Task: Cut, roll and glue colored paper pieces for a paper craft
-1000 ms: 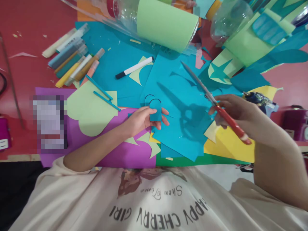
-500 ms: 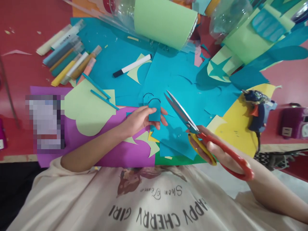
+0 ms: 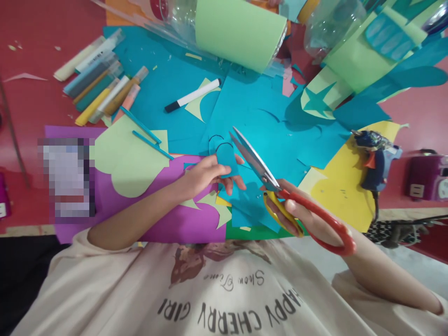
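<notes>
Between thumb and fingers, my left hand (image 3: 210,173) pinches a small blue paper piece (image 3: 226,157) with a dark curved line drawn near its top. My right hand (image 3: 297,205) grips scissors (image 3: 257,161) with red and yellow handles, fingers through the loops. The blades are slightly parted and point up and left, their tips close to the right side of the blue piece. Under both hands lie large blue paper sheets (image 3: 245,102). A purple sheet (image 3: 196,221) and pale green offcuts (image 3: 210,203) lie below my left hand.
Several markers (image 3: 101,79) lie at the left, above a pale green cut shape (image 3: 133,158). A white marker (image 3: 192,95) rests on the blue paper. A glue gun (image 3: 380,158) lies on yellow paper at the right. A green-wrapped bottle (image 3: 241,32) lies at the back.
My right hand has brought the scissors left, closer to the blue paper piece. My left hand has tilted the piece slightly and its thumb sits lower on it.
</notes>
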`<state>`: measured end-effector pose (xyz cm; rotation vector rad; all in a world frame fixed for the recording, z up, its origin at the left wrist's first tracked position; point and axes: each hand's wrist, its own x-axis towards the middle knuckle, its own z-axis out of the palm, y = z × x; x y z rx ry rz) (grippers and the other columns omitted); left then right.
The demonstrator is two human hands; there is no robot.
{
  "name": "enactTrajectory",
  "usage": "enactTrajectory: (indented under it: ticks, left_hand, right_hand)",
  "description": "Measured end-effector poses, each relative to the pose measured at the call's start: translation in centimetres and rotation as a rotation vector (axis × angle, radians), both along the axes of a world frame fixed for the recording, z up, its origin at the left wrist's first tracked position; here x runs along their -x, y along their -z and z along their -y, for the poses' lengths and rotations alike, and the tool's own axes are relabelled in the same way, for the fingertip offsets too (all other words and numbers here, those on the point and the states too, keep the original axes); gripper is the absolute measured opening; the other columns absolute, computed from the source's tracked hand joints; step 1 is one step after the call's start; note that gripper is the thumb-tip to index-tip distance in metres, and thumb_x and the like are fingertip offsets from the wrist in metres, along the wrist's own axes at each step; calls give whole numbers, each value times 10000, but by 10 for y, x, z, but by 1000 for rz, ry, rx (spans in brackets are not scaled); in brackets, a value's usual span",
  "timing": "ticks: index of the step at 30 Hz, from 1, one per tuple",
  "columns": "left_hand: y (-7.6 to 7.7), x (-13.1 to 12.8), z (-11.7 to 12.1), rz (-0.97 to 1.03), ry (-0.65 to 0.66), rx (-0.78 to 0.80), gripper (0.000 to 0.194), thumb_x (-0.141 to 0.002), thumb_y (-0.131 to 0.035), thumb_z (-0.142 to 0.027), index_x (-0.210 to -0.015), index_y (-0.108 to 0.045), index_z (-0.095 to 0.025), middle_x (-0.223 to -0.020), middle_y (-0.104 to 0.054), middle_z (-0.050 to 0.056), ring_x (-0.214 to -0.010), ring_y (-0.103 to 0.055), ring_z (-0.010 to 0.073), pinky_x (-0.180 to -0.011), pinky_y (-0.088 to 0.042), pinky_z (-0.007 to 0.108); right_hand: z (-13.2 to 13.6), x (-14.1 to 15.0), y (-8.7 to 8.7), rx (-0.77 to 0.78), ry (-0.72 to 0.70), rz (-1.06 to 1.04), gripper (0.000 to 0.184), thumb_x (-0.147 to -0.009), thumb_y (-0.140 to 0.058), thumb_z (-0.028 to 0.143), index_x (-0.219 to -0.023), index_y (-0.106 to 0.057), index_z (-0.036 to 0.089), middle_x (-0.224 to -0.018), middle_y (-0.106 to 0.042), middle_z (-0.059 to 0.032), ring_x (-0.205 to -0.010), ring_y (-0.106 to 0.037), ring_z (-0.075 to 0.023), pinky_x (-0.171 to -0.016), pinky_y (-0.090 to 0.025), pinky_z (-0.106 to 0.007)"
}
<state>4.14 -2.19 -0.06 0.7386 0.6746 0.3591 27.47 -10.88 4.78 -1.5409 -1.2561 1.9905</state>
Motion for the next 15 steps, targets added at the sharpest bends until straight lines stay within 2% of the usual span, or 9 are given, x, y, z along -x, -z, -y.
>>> enactTrajectory:
  ticks: [2,4,6,11,15]
  left_hand:
    - [-7,2,-1,38,66,-10,192,-851,-574,-286,-979,-550,-145,-702,-743,38,-537,-622,116,-562,-458,244]
    - [-12,3,0,71,141,-2,147,-849,-586,-294,-841,-506,-172,-661,-727,27,-497,-601,102,-540,-449,237]
    - [-14,3,1,77,214,12,189,-846,-590,-294,-763,-455,-191,-613,-709,14,-467,-580,92,-524,-433,230]
    - [-9,1,4,42,292,-5,203,-836,-617,-327,-779,-485,-184,-570,-687,-11,-442,-554,83,-507,-426,224]
    - [-3,0,5,24,249,0,244,-817,-655,-356,-872,-493,-182,-589,-689,-16,-450,-565,90,-498,-435,226]
  right_hand:
    - [-11,4,-3,54,40,-54,509,-849,-536,677,-1057,-474,217,-475,-429,106,-356,-356,-82,-344,-297,-229]
    - [-25,9,-5,35,104,-72,511,-811,-627,631,-1056,-454,217,-492,-479,104,-345,-398,-84,-336,-316,-228]
    - [-41,15,-4,-22,178,-75,537,-776,-694,578,-1079,-457,204,-485,-507,101,-341,-440,-97,-335,-336,-237]
    - [-71,33,4,-78,195,-70,550,-725,-779,430,-1113,-484,176,-459,-523,103,-342,-475,-101,-348,-361,-249]
    - [-77,42,8,-92,157,-99,486,-758,-718,280,-1167,-485,164,-459,-500,115,-352,-458,-90,-360,-355,-242]
